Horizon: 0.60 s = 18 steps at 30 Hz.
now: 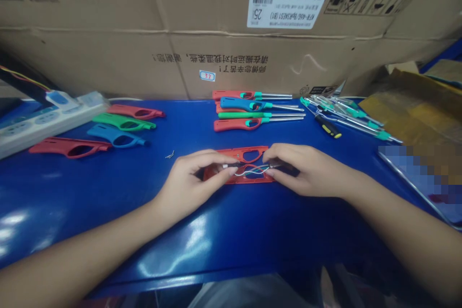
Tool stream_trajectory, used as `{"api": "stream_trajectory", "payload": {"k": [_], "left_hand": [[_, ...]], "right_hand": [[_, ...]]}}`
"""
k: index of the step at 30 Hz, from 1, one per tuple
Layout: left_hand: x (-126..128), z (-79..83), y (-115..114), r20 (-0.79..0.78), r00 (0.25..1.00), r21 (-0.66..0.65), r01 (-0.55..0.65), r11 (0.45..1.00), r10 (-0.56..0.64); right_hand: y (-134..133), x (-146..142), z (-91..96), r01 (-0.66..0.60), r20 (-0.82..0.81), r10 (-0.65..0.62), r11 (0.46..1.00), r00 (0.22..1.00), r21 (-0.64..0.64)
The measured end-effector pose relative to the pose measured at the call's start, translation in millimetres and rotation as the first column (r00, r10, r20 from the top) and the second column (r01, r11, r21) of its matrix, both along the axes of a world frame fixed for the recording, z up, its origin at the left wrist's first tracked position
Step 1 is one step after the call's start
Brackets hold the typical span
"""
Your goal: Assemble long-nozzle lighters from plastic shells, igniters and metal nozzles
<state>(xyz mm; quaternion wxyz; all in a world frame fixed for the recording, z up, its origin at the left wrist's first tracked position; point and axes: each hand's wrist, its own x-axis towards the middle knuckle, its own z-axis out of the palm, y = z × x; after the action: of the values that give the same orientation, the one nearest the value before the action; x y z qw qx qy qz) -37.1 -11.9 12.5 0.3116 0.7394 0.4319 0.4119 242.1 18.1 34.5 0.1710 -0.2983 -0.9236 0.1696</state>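
- Glossy blue runs across the whole surface (202,231), with a printed cardboard box (126,57) standing behind it at 12 o'clock.
- Right in front of the person, a wired insert (249,172) with thin coloured wires hangs above two red casing halves (236,152).
- The left hand (193,171) pinches its 9 o'clock end, thumb against fingertips; the right hand (310,171) grips the dark end at 3 o'clock.
- From where I stand, pulling the hands apart could tug a wire loose, and a slack loop could get trapped between the halves.
- Nearby at 9 o'clock lie tiny metal screws (170,154); a brushing forearm might scatter them.
- Lighters with metal barrels (238,125) lie at 12 o'clock, a screwdriver (328,127) and loose metal tubes (353,115) at 2.
- Coloured shells (124,121) and a power strip (46,118) sit between 9 and 10.
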Motion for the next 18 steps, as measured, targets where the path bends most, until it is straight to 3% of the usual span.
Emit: {"api": "stream_trajectory", "payload": {"k": [11, 18], "left_hand": [[0.5, -1.1, 1.4, 0.001, 0.999, -0.056, -0.034, 0.998, 0.034], [-0.2, -1.3, 2.3, -0.047, 0.998, -0.026, -0.037, 0.999, 0.036]], "right_hand": [[2.5, -1.3, 2.4, -0.105, 0.025, 0.107, 0.993, 0.994, -0.054], [0.7, 0.2, 7.3, -0.015, 0.065, 0.025, 0.989, 0.998, -0.15]]}}
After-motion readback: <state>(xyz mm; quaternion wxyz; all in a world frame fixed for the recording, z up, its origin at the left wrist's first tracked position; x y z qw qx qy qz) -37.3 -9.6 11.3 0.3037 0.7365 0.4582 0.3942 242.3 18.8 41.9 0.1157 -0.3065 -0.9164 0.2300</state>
